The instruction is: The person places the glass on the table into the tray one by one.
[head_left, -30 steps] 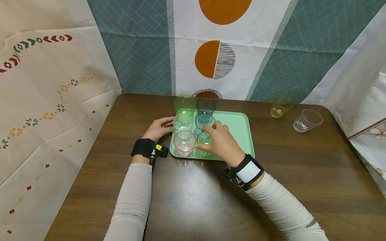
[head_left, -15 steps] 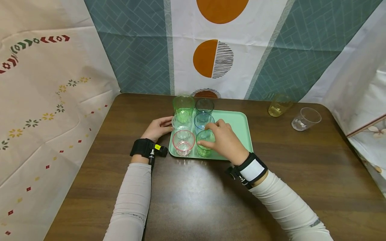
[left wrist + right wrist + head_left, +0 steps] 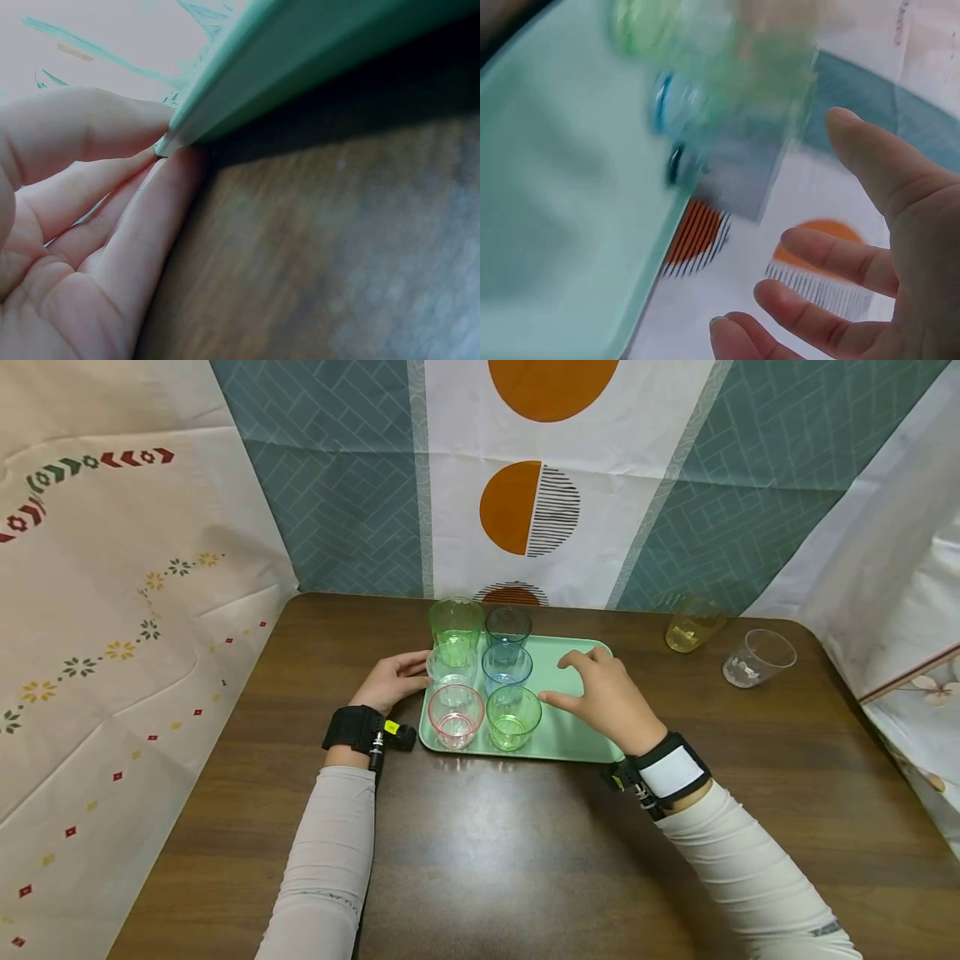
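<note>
A mint green tray [image 3: 581, 727] holds clear tumblers in two columns on its left part. Nearest the front are a red-rimmed glass [image 3: 456, 718] and a light green glass [image 3: 511, 718]. Behind them stand a colorless glass [image 3: 452, 665], a blue glass [image 3: 507, 667], a taller green glass [image 3: 456, 622] and a dark grey glass [image 3: 508, 627]. My left hand [image 3: 392, 683] pinches the tray's left rim, as the left wrist view shows. My right hand [image 3: 603, 697] hovers over the tray's right half, thumb and fingers spread, holding nothing, apart from the light green glass.
On the table [image 3: 480, 852] at the back right, beyond the tray, are a yellow glass [image 3: 694, 625] and a colorless glass [image 3: 759, 658]. Patterned cloths [image 3: 360, 485] hang behind the table and at both sides.
My right hand has let go of the light green glass and drawn away to the right. That glass stays beside the red-rimmed one. The left hand keeps its place.
</note>
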`<state>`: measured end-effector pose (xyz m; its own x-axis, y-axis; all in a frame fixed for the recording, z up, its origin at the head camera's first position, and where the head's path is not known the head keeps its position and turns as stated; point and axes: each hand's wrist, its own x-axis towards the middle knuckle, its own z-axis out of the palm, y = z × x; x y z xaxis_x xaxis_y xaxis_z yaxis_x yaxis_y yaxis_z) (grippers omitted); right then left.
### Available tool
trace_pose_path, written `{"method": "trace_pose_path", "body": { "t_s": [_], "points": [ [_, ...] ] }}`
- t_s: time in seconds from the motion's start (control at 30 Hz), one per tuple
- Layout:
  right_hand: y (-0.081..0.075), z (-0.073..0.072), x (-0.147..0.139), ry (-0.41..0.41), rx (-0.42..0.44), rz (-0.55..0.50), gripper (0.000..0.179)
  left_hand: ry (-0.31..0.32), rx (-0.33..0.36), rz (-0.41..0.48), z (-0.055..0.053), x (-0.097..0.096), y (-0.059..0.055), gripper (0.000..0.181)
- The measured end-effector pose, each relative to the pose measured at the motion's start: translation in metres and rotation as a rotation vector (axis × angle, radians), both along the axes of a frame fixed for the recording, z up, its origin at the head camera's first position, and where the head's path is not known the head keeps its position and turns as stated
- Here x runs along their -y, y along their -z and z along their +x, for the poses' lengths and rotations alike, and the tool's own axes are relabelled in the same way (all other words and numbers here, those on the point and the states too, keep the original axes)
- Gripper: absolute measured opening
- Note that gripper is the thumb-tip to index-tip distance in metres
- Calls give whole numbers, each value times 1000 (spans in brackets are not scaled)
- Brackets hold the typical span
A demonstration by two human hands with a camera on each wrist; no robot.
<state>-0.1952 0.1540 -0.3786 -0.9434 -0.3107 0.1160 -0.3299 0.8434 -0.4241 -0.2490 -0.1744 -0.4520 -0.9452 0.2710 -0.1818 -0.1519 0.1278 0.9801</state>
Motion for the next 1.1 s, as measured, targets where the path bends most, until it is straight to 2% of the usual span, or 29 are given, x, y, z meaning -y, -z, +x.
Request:
{"method": "trace_pose_path", "body": {
  "t_s": [0.2,0.37,0.5,0.73,1.1],
  "points": [
    [4,-9,-31,52,62,5,60,-1,-2,-6,0,0,-2,54],
    [7,-17,-62,95,71,36,62,-1,-9,-9,-1,0,0,54],
    [9,-24,-87,128,63,62,61,-7,-8,-10,-2,1,6,55],
    [9,-34,-119,181,72,108,65,-3,-36,-29,-9,7,25,56],
    [4,-41,-152,245,80,140,70,2,-30,-10,-12,5,28,55]
  ]
}}
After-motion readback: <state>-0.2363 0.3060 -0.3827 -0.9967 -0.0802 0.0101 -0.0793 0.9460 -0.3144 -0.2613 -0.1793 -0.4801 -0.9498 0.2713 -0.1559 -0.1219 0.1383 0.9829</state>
